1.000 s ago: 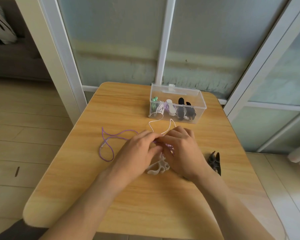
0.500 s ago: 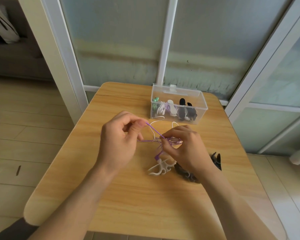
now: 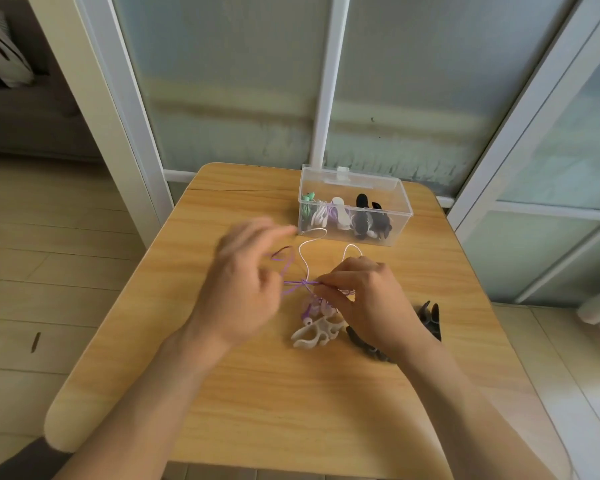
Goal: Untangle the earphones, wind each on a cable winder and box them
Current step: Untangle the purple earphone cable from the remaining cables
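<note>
left hand lifted; right hand pinches purple cable.

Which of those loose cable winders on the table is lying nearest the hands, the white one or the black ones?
The white cable winder, lying just below the right hand. The black winders lie further right, partly hidden by that wrist.

Left hand motion-blurred; its grip on the purple cable cannot be determined. Black winder partly hidden beneath the right hand. Worktop near edge cut off by both forearms.
</note>
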